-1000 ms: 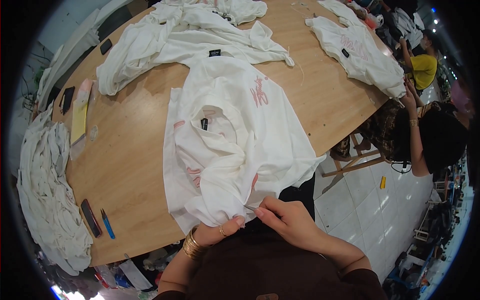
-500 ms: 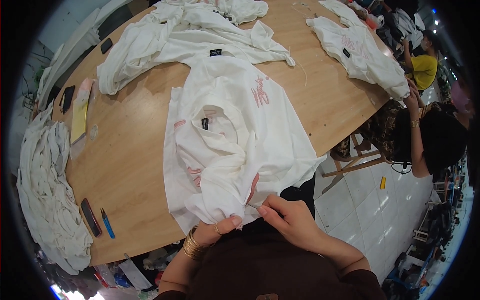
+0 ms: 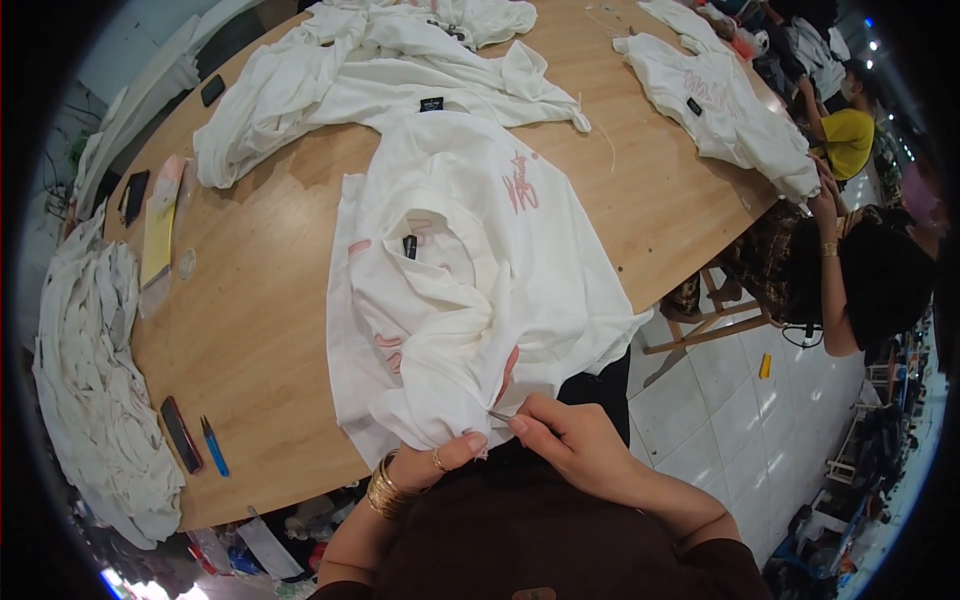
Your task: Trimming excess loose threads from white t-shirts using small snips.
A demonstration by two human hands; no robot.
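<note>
A white shirt point(image 3: 440, 330) with pink lettering lies across the table's near edge, its neck opening facing up. My left hand point(image 3: 437, 466), wearing a ring and gold bangles, is closed on a bunched part of the shirt at the near end. Just right of it my right hand point(image 3: 572, 445) pinches a thin pointed metal tool point(image 3: 499, 416); its kind cannot be made out. The tool's tip touches the cloth beside a pink patch point(image 3: 509, 372). Most of the tool is hidden in the fingers.
More white shirts point(image 3: 400, 85) lie at the back, and a pile of white cloth point(image 3: 95, 380) hangs over the left edge. Blue tweezers point(image 3: 214, 447), a dark red case point(image 3: 182, 436) and a phone point(image 3: 213, 91) rest on the wooden table point(image 3: 250, 330). At right a seated person handles another shirt point(image 3: 710, 105).
My right hand has shifted slightly left and the metal tip now shows more clearly against the cloth. My left hand stays nearly still on the shirt.
</note>
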